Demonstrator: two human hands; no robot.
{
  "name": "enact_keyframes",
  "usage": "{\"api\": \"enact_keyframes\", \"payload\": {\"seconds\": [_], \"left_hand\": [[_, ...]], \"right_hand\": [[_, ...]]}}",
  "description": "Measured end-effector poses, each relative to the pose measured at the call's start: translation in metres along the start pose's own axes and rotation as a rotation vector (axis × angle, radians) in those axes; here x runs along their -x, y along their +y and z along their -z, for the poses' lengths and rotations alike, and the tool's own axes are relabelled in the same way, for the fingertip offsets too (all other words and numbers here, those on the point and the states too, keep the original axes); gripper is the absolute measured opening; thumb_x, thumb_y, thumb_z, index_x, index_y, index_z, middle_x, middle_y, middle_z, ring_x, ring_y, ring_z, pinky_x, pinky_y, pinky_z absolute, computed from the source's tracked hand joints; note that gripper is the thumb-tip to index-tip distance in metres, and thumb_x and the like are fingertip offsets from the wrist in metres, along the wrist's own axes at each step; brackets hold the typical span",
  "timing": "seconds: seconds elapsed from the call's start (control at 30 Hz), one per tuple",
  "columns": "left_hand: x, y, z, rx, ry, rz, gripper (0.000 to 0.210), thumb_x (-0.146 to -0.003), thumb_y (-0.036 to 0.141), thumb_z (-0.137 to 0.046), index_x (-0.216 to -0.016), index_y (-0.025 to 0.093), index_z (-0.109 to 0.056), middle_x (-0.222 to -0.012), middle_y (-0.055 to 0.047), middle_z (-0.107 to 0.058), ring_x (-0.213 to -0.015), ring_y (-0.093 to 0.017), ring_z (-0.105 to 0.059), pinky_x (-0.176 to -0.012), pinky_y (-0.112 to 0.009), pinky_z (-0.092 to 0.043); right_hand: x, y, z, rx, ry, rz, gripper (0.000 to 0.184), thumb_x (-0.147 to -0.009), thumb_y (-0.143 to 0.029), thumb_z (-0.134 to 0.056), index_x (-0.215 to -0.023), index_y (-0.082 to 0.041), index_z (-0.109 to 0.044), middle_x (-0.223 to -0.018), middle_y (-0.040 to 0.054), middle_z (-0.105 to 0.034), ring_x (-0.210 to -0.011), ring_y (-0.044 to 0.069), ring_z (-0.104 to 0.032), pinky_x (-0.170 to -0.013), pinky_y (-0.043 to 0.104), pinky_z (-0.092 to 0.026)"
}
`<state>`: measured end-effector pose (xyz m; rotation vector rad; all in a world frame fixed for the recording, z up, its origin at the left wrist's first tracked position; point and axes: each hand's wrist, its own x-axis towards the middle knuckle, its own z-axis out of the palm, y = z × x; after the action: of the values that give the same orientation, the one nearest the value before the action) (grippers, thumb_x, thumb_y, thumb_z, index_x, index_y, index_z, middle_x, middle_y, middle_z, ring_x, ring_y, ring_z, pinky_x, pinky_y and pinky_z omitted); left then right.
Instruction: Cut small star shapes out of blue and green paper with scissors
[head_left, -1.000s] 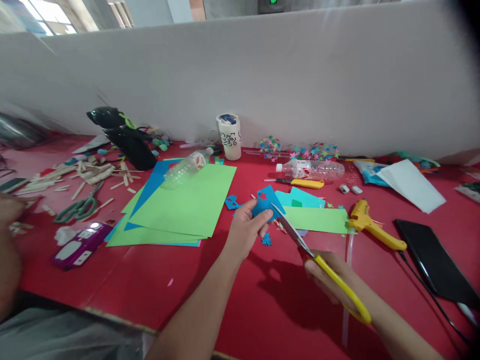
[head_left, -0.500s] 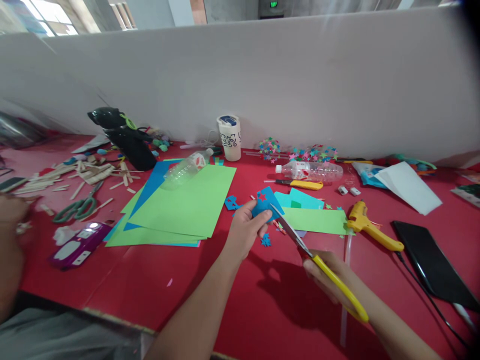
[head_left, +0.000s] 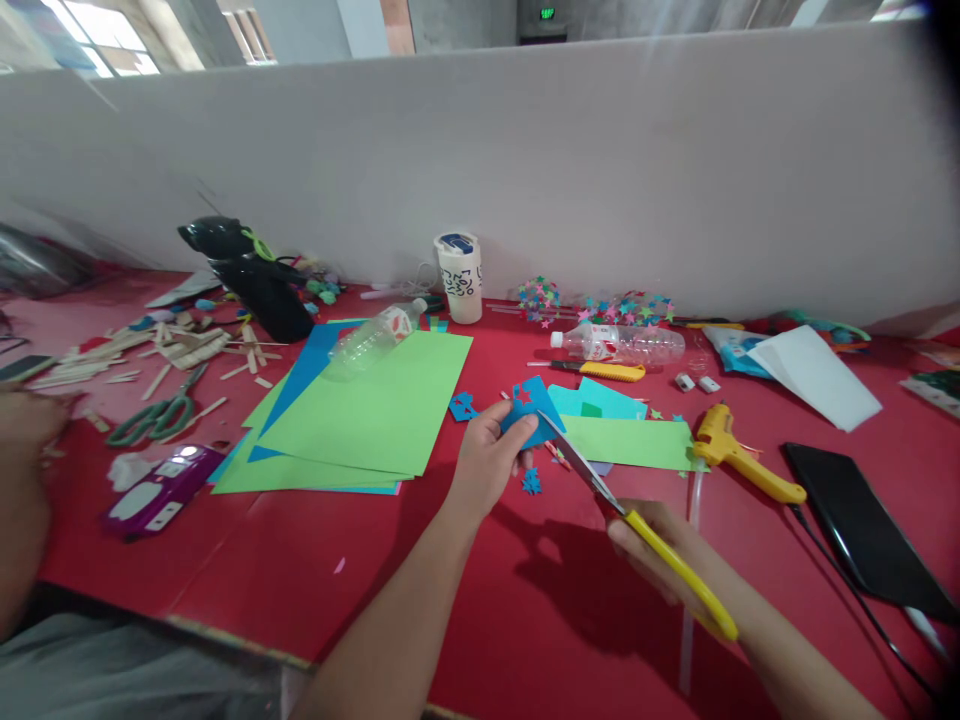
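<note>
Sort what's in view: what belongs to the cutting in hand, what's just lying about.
Part of the job:
blue paper in the left hand
yellow-handled scissors in the right hand
probably the blue cutouts

Apparently just lying about:
glue gun
white cup
purple device
green-handled scissors
utility knife

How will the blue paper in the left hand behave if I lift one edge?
The blue paper is probably light, being small and thin. It may be fairly stiff, since it sticks out flat beyond the left hand. It might tear near its star-shaped hole.
</note>
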<state>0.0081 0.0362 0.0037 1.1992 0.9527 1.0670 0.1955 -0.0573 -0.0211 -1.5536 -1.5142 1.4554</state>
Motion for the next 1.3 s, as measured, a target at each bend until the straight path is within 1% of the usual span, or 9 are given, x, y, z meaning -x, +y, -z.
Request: {"api": "enact_keyframes", "payload": {"seconds": [0.07,0.13,0.27,0.4,0.63,0.77,0.87,1.03,1.3], "left_hand": [[-0.002,-0.001,0.002,-0.002,0.032,-0.05,0.021,-0.075,0.034,-0.057,-0.066,0.017,-0.05,-0.052,0.005,-0.046,-0.046,-0.007,-0.044,-0.045,-0.018,-0.037],[-0.003,-0.002,0.004,0.028,0.035,-0.066,0.021,-0.074,0.033,-0.059,-0.063,0.017,-0.05,-0.055,0.005,-0.045,-0.049,-0.006,-0.043,-0.048,-0.018,-0.039],[-0.002,-0.002,0.0,0.103,0.0,-0.016,0.018,-0.073,0.03,-0.06,-0.065,0.016,-0.053,-0.051,0.006,-0.044,-0.046,-0.006,-0.039,-0.045,-0.018,-0.034],[0.002,0.002,-0.008,0.152,0.025,0.01,0.013,-0.07,0.028,-0.061,-0.067,0.016,-0.057,-0.052,0.005,-0.046,-0.045,-0.005,-0.037,-0.044,-0.017,-0.031],[0.005,0.005,-0.011,0.133,0.053,0.054,0.012,-0.067,0.028,-0.062,-0.065,0.017,-0.059,-0.05,0.005,-0.047,-0.044,-0.005,-0.039,-0.042,-0.016,-0.031],[0.006,0.005,-0.012,0.132,0.068,0.082,0.013,-0.066,0.029,-0.063,-0.065,0.017,-0.058,-0.05,0.006,-0.047,-0.043,-0.005,-0.039,-0.041,-0.016,-0.03],[0.006,0.005,-0.01,0.129,0.041,0.07,0.014,-0.067,0.029,-0.063,-0.063,0.017,-0.057,-0.048,0.006,-0.044,-0.042,-0.004,-0.037,-0.041,-0.016,-0.029],[0.003,0.005,-0.001,0.057,-0.034,0.07,0.013,-0.068,0.029,-0.063,-0.067,0.016,-0.06,-0.052,0.005,-0.048,-0.044,-0.004,-0.038,-0.043,-0.016,-0.03],[0.002,0.0,0.001,0.077,-0.007,0.087,0.016,-0.067,0.031,-0.065,-0.071,0.016,-0.06,-0.055,0.005,-0.047,-0.045,-0.004,-0.036,-0.043,-0.016,-0.028]], "right_hand": [[0.0,0.001,0.0,-0.028,-0.012,-0.006,0.045,-0.076,-0.062,-0.048,-0.061,-0.021,-0.035,-0.04,-0.0102,-0.032,-0.03,0.004,-0.027,-0.03,0.018,-0.019],[0.001,0.003,0.001,-0.047,-0.029,-0.002,0.046,-0.076,-0.064,-0.046,-0.063,-0.02,-0.039,-0.04,-0.0103,-0.032,-0.03,0.004,-0.027,-0.031,0.017,-0.019],[0.003,0.004,0.004,-0.078,-0.102,0.056,0.05,-0.08,-0.066,-0.038,-0.069,-0.018,-0.043,-0.039,-0.0104,-0.032,-0.031,0.005,-0.028,-0.034,0.018,-0.021],[0.005,-0.002,0.008,-0.046,-0.139,0.105,0.052,-0.081,-0.067,-0.034,-0.072,-0.017,-0.045,-0.042,-0.0093,-0.033,-0.034,0.005,-0.029,-0.038,0.02,-0.023],[0.006,-0.004,0.008,-0.028,-0.14,0.115,0.052,-0.081,-0.068,-0.033,-0.072,-0.017,-0.045,-0.043,-0.0088,-0.034,-0.038,0.007,-0.03,-0.041,0.021,-0.025],[0.004,0.001,0.006,-0.077,-0.143,0.115,0.052,-0.082,-0.067,-0.032,-0.072,-0.017,-0.045,-0.04,-0.0096,-0.033,-0.034,0.006,-0.028,-0.038,0.021,-0.021],[0.004,0.003,0.009,-0.045,-0.173,0.113,0.052,-0.082,-0.066,-0.032,-0.071,-0.018,-0.044,-0.04,-0.0093,-0.033,-0.034,0.006,-0.028,-0.038,0.021,-0.022],[0.005,0.0,0.012,0.006,-0.128,0.116,0.048,-0.08,-0.066,-0.037,-0.066,-0.02,-0.036,-0.049,-0.009,-0.029,-0.039,0.006,-0.028,-0.036,0.019,-0.023],[0.004,-0.005,0.004,-0.031,-0.105,0.067,0.049,-0.081,-0.067,-0.036,-0.067,-0.019,-0.038,-0.044,-0.0099,-0.031,-0.034,0.004,-0.027,-0.034,0.019,-0.019]]}}
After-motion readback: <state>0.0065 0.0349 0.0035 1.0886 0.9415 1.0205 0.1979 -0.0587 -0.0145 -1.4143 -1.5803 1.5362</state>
